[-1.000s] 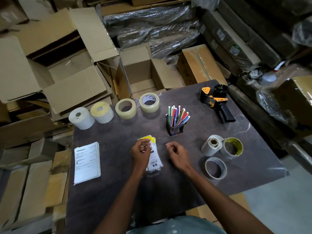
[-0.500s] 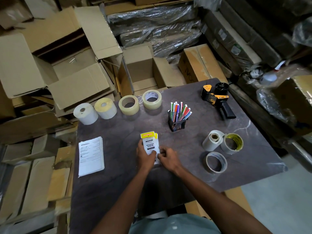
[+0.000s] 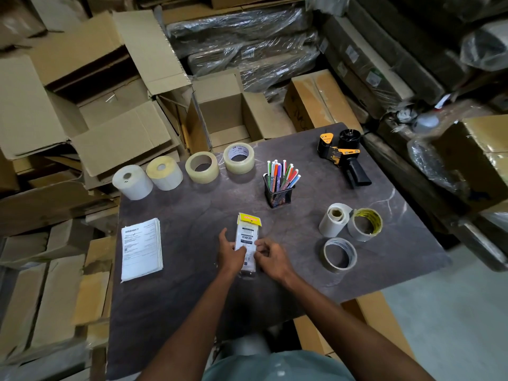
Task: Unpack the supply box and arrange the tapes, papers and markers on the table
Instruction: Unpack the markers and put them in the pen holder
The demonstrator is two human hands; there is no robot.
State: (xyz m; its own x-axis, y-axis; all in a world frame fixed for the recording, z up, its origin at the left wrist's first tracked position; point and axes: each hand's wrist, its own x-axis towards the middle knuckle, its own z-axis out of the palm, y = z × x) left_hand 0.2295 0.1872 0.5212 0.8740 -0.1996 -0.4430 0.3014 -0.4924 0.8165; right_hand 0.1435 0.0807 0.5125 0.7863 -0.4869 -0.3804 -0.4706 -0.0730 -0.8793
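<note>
Dark tabletop (image 3: 192, 312) nearest the person carries a clear packet with a yellow header (image 3: 247, 240), lying flat. Left hand (image 3: 230, 255) rests on its left edge, thumb across it; right hand (image 3: 270, 257) pinches its right edge. Farther off: paper stack (image 3: 141, 248), marker cup (image 3: 279, 185), tape rolls (image 3: 238, 158).

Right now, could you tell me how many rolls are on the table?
7: four rolls in a row along the far edge, three clustered at the right. None looks hidden.
</note>
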